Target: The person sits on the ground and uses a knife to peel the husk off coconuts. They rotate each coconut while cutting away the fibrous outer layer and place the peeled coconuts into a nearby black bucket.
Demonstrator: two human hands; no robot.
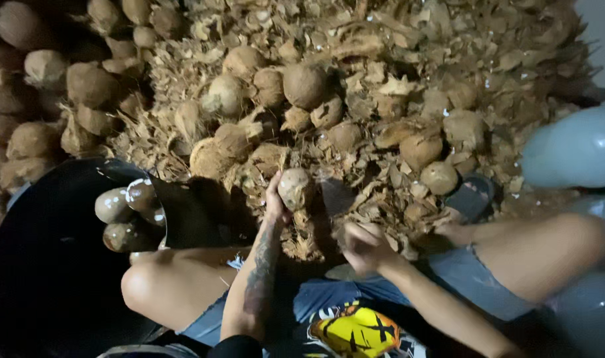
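The left hand (274,202) is closed around a small round pale coconut (294,188) with a rough, partly peeled shell, and holds it up in front of the knees. The right hand (362,244) is clenched on the handle of a flat grey blade (335,194), which is blurred. Behind them is a heap of dry fibrous brown husk pieces (382,79). Smooth wet peeled coconuts (123,215) lie in a big black tub (44,265); the picture cuts off its left side.

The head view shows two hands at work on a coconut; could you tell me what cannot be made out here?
- Tool in the right hand: motion-blurred, kind unclear.
- Coconut in the left hand: far side hidden.
- Black tub: cut off by the left edge.
- Husk pile: depth hidden in the dark.
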